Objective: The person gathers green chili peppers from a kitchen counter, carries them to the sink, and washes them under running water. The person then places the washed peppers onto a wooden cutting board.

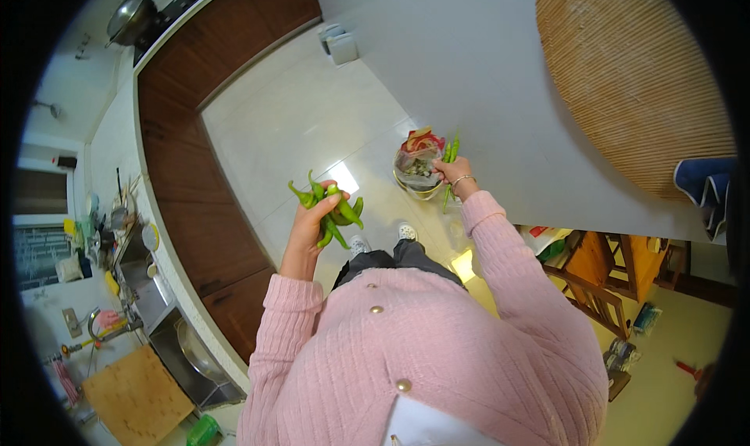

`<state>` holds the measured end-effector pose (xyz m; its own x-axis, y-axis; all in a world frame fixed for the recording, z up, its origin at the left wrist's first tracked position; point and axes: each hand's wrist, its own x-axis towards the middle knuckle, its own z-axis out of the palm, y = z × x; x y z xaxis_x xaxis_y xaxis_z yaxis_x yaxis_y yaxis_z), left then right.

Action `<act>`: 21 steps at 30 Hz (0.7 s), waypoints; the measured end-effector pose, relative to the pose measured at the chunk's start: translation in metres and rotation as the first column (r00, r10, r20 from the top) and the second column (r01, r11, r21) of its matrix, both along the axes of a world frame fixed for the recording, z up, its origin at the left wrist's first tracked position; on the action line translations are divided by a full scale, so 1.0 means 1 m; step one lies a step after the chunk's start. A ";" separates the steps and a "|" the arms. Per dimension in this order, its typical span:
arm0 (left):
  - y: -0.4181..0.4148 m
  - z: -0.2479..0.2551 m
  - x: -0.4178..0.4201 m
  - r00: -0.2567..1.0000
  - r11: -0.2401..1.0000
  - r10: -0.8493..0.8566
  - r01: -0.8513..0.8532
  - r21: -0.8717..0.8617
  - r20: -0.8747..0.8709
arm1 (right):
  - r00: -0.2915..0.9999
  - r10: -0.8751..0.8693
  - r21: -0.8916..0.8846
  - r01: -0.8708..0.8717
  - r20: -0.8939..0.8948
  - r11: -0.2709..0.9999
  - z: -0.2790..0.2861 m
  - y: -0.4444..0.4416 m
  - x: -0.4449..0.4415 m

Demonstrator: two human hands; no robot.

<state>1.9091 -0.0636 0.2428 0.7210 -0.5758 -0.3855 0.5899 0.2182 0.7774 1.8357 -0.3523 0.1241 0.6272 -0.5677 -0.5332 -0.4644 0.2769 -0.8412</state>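
Observation:
My left hand is closed around a bunch of green chili peppers, whose stems and tips stick out on both sides. In my right hand, which wears a bracelet, are a few longer, slimmer green peppers; their lower ends show below the fingers. Behind that hand, on the floor, stands a waste bin lined with a clear plastic bag. A red printed wrapper and some scraps lie inside the bin. Whether my right hand touches the bag cannot be made out.
At left run a counter with brown cabinets, a sink with a metal basin, and a wooden cutting board. A grey table or panel bears a round woven mat at right. Wooden chairs stand below it.

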 end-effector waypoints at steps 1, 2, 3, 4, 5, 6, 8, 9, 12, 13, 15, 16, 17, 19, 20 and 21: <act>0.000 0.001 0.000 0.999 0.999 -0.035 0.035 -0.006 -0.029 | 0.999 -0.021 -0.018 0.021 -0.042 1.000 -0.011 -0.005 -0.003; -0.002 0.003 0.002 0.996 0.998 -0.067 0.067 -0.014 -0.057 | 0.996 -0.040 -0.037 0.037 -0.082 0.999 -0.022 -0.012 -0.006; -0.003 0.003 0.001 0.994 0.996 -0.086 0.086 -0.003 -0.064 | 0.992 -0.034 -0.049 0.028 -0.125 0.998 -0.030 -0.016 -0.007; -0.005 0.005 0.000 0.992 0.995 -0.103 0.104 0.007 -0.071 | 0.986 -0.028 -0.062 0.018 -0.166 0.998 -0.037 -0.022 -0.008; -0.007 0.006 0.000 0.990 0.992 -0.121 0.123 0.016 -0.077 | 0.978 -0.023 -0.075 0.007 -0.207 0.997 -0.044 -0.030 -0.011; -0.007 0.007 0.000 0.989 0.993 -0.120 0.120 -0.004 -0.088 | 0.982 -0.006 -0.089 -0.011 -0.190 0.996 -0.044 -0.030 -0.011; -0.010 0.008 -0.003 0.987 0.992 -0.123 0.119 -0.048 -0.108 | 0.988 0.022 -0.120 -0.041 -0.155 0.992 -0.043 -0.033 -0.014; -0.011 0.005 -0.004 0.990 0.992 -0.095 0.086 -0.088 -0.108 | 0.997 0.055 0.018 -0.054 -0.061 0.998 -0.036 -0.027 -0.014; -0.018 -0.002 -0.010 0.990 0.987 -0.005 -0.018 -0.163 -0.141 | 0.968 0.115 0.348 -0.189 0.223 0.918 0.008 0.001 -0.021; -0.023 0.004 -0.011 0.986 0.988 0.022 -0.047 -0.150 -0.166 | 0.939 0.133 0.408 -0.262 0.318 0.875 0.023 0.012 -0.023; -0.030 0.007 -0.010 0.986 0.993 0.028 -0.046 -0.110 -0.164 | 0.883 0.120 0.479 -0.355 0.454 0.803 0.058 0.039 -0.024; -0.033 0.004 -0.008 0.991 0.997 0.006 -0.017 -0.081 -0.137 | 0.862 0.097 0.500 -0.376 0.497 0.780 0.077 0.053 -0.023; -0.036 0.004 -0.007 0.994 0.999 -0.017 0.012 -0.050 -0.108 | 0.838 0.071 0.519 -0.398 0.541 0.757 0.091 0.065 -0.021; -0.045 0.006 -0.008 0.997 0.998 -0.056 0.055 -0.009 -0.058 | 0.796 0.070 0.489 -0.436 0.602 0.756 0.108 0.085 -0.020; -0.047 0.007 -0.007 0.996 0.996 -0.088 0.087 -0.010 -0.035 | 0.774 0.069 0.474 -0.454 0.630 0.755 0.114 0.092 -0.019; -0.050 0.008 -0.008 0.992 0.992 -0.123 0.123 -0.012 -0.015 | 0.754 0.102 0.453 -0.490 0.648 0.744 0.120 0.096 -0.017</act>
